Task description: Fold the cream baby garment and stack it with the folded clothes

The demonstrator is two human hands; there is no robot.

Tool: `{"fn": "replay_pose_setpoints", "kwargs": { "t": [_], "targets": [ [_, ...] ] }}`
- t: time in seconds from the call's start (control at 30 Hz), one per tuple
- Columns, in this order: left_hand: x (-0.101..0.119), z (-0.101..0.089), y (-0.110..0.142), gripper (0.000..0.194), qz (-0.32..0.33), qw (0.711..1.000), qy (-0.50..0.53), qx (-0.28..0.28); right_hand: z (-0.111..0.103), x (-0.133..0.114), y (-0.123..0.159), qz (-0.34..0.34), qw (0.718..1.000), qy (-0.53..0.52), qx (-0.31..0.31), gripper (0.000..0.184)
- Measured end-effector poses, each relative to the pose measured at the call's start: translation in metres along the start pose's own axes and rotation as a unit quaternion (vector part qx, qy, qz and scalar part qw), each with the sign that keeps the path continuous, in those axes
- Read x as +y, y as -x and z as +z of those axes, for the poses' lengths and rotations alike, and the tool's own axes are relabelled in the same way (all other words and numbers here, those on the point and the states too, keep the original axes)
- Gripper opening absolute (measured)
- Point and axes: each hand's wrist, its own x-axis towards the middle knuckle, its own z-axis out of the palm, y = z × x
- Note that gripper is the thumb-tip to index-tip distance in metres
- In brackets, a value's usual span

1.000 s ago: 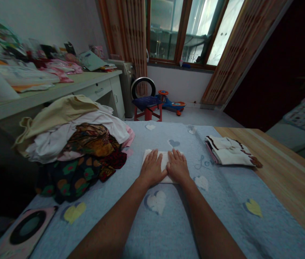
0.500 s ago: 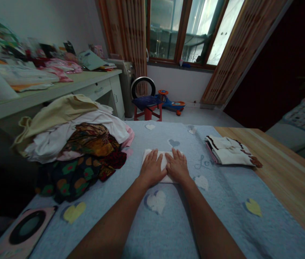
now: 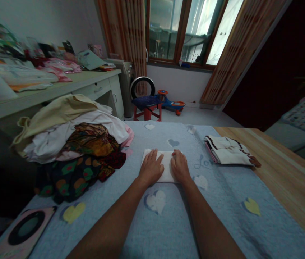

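A folded white cloth lies flat on the blue heart-patterned bedspread in front of me. My left hand rests flat on its left part, fingers stretched out and slightly spread. At the cloth's right edge, my right hand has its fingers curled in, closed on that side of the cloth. The fingertips of the right hand are partly hidden. Between the two hands a bare strip of white fabric shows.
To the left is a heap of loose clothes. A folded cream garment stack lies at the right, beside the wooden surface. A pink panel with a black ring sits front left. A cluttered desk stands behind the heap.
My right hand has slid right, away from the left hand, and its fingers have curled at the cloth's edge. More white cloth shows between the hands. The left hand stays nearly still.
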Motion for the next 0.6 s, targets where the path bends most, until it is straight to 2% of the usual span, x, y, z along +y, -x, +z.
{"fn": "replay_pose_setpoints", "kwargs": {
  "t": [0.1,0.27,0.5,0.6],
  "targets": [
    [0.001,0.0,0.0,0.054,-0.003,1.0,0.004,-0.002,0.005,0.005,-0.001,-0.022,0.999,-0.013,0.029,0.035],
    [0.002,-0.003,0.001,0.06,-0.008,1.0,0.013,-0.015,0.006,0.003,-0.001,-0.028,0.999,0.029,0.026,0.036],
    [0.001,-0.002,0.0,0.066,-0.008,1.0,0.018,-0.02,-0.013,-0.016,-0.001,-0.021,0.998,0.056,0.018,0.029],
    [0.0,-0.001,0.0,0.059,0.0,1.0,0.017,-0.009,-0.02,-0.022,0.0,-0.034,0.998,0.048,-0.006,0.023]
  ]
}}
